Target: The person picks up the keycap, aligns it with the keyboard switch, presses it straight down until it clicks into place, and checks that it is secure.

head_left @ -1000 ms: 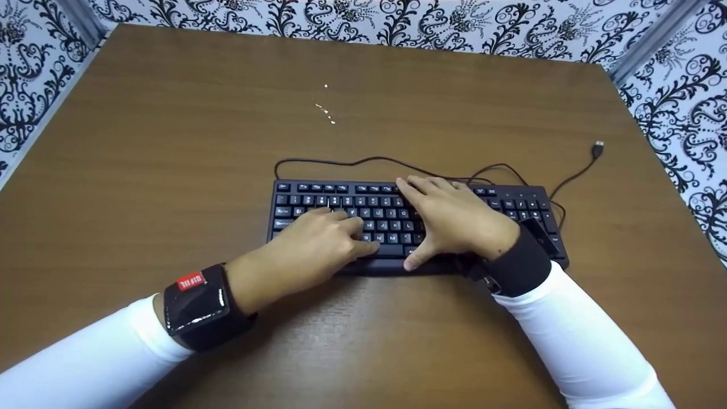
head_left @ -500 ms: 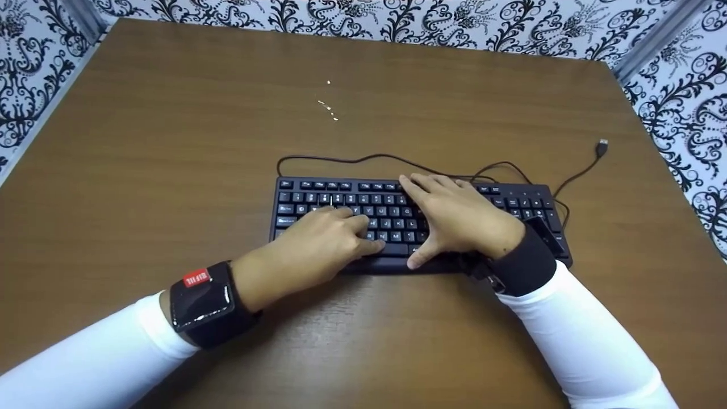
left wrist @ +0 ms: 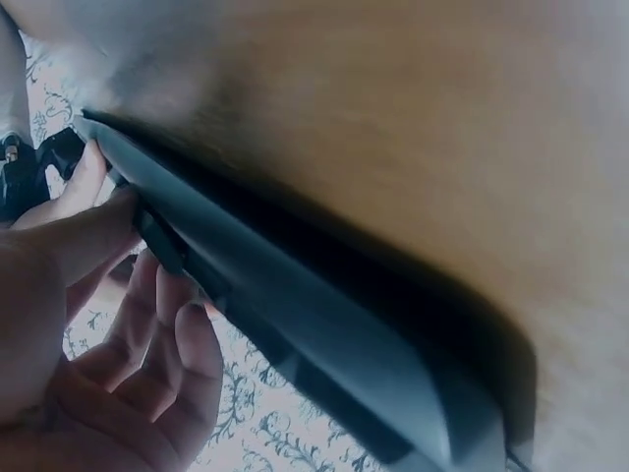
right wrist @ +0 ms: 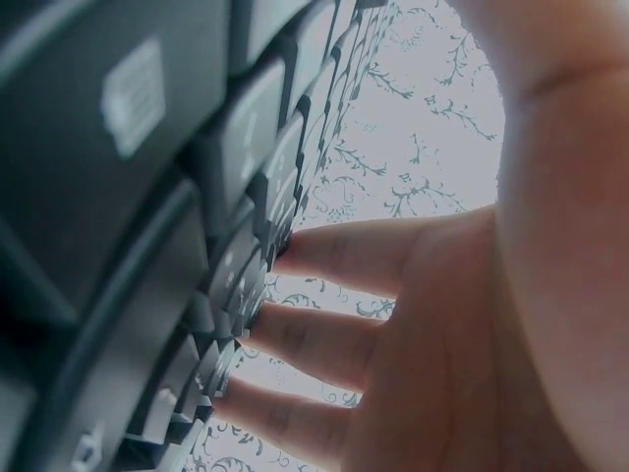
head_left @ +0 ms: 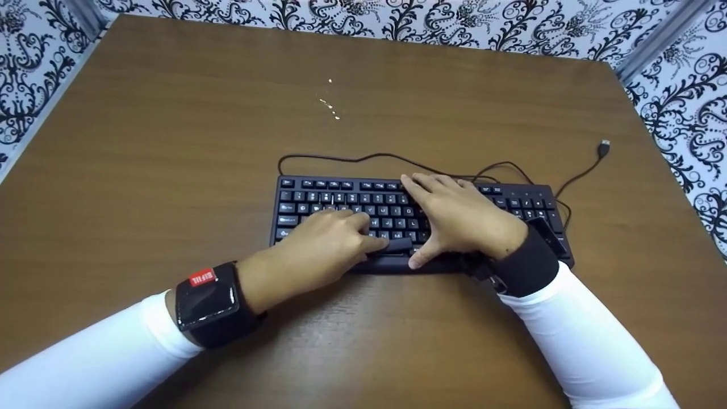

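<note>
A black keyboard (head_left: 363, 184) lies on the wooden table. My left hand (head_left: 326, 241) is over its left half, gripping the left end of the space bar (head_left: 399, 245), with the thumb along it and the other fingers curled. That bar stands tilted up out of its slot; in the left wrist view the raised key (left wrist: 157, 241) sticks out beside the thumb. My right hand (head_left: 454, 218) lies spread across the keys right of centre, its thumb on the front edge. Its straight fingers (right wrist: 314, 339) press against the keys in the right wrist view.
A black cable (head_left: 352, 160) loops behind the keyboard, ending in a USB plug (head_left: 603, 149) at the right. Small bright specks (head_left: 330, 108) show on the table (head_left: 199, 113) farther back. Black-and-white patterned walls (head_left: 443, 25) border the table at the back and sides.
The space bar has come up at an angle, its left end lifted with my left thumb. My right hand keeps its place on the keys.
</note>
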A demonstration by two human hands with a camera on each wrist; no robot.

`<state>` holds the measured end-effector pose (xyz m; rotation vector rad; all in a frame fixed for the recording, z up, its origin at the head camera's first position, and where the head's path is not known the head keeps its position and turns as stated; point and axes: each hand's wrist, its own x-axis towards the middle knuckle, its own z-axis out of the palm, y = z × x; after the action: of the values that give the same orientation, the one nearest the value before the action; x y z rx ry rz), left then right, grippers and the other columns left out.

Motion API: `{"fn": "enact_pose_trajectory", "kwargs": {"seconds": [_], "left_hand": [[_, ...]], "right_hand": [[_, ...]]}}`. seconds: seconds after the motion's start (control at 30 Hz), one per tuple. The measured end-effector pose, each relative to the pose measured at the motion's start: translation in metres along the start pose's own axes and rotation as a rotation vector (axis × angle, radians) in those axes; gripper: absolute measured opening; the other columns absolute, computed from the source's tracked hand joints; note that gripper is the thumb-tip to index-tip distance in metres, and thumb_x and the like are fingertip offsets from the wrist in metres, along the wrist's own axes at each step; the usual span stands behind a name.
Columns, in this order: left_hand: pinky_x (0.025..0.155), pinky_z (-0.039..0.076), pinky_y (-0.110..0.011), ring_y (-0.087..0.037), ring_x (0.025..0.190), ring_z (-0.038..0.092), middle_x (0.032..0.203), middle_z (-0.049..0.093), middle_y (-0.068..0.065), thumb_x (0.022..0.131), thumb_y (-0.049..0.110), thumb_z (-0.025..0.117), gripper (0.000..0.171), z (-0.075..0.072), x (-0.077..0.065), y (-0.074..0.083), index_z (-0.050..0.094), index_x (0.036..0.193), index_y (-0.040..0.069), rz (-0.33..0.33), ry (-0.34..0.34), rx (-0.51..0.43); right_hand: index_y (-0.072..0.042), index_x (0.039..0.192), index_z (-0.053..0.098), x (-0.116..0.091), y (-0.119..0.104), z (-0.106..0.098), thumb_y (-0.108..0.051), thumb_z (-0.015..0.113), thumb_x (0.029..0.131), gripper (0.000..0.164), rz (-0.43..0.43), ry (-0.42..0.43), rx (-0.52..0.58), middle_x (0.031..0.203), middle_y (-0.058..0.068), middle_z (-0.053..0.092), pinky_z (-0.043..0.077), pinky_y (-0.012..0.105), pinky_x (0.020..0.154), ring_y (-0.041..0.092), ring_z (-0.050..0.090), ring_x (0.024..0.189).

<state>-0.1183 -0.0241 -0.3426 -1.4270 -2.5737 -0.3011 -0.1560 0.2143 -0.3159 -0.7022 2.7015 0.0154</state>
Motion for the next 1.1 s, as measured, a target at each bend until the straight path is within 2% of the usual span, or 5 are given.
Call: {"fn": "enact_pose_trajectory", "kwargs": {"seconds": [0.3, 0.63, 0.83, 1.1], "left_hand": [[0.073, 0.06, -0.038, -0.022, 0.084, 0.068, 0.095, 0.069, -0.006, 0.084, 0.009, 0.076, 0.036, -0.0037, -0.0049, -0.006, 0.076, 0.117, 0.024, 0.05, 0.007, 0.036], [0.072, 0.06, -0.037, -0.023, 0.082, 0.066, 0.096, 0.07, -0.008, 0.083, 0.007, 0.076, 0.036, -0.0044, -0.005, -0.0035, 0.077, 0.115, 0.023, 0.033, 0.008, 0.048], [0.074, 0.06, -0.036, -0.023, 0.084, 0.066, 0.098, 0.07, -0.007, 0.085, 0.009, 0.075, 0.036, -0.0041, -0.0057, -0.0047, 0.076, 0.118, 0.024, 0.04, 0.005, 0.048], [0.077, 0.061, -0.04, -0.025, 0.088, 0.066, 0.102, 0.069, -0.009, 0.091, 0.011, 0.068, 0.033, -0.0052, -0.0059, -0.0037, 0.075, 0.12, 0.024, 0.065, -0.041, 0.089]], "right_hand": [[-0.01, 0.161, 0.015, 0.0009, -0.0016, 0.001, -0.075, 0.082, 0.054, 0.142, 0.005, 0.001, 0.011, 0.166, 0.016, 0.022, 0.025, 0.068, 0.117, 0.039, 0.023, 0.151], [-0.01, 0.161, 0.015, -0.0002, 0.0006, 0.0012, -0.076, 0.081, 0.055, 0.142, 0.008, -0.008, 0.013, 0.166, 0.017, 0.022, 0.025, 0.068, 0.117, 0.04, 0.023, 0.151], [-0.009, 0.161, 0.015, -0.0001, 0.0005, -0.0005, -0.075, 0.081, 0.055, 0.141, 0.003, 0.001, 0.007, 0.165, 0.017, 0.022, 0.025, 0.068, 0.117, 0.041, 0.023, 0.151], [-0.009, 0.161, 0.017, 0.0005, -0.0007, -0.0002, -0.074, 0.083, 0.055, 0.14, 0.008, 0.01, 0.015, 0.165, 0.017, 0.024, 0.026, 0.067, 0.117, 0.04, 0.024, 0.151]]}}
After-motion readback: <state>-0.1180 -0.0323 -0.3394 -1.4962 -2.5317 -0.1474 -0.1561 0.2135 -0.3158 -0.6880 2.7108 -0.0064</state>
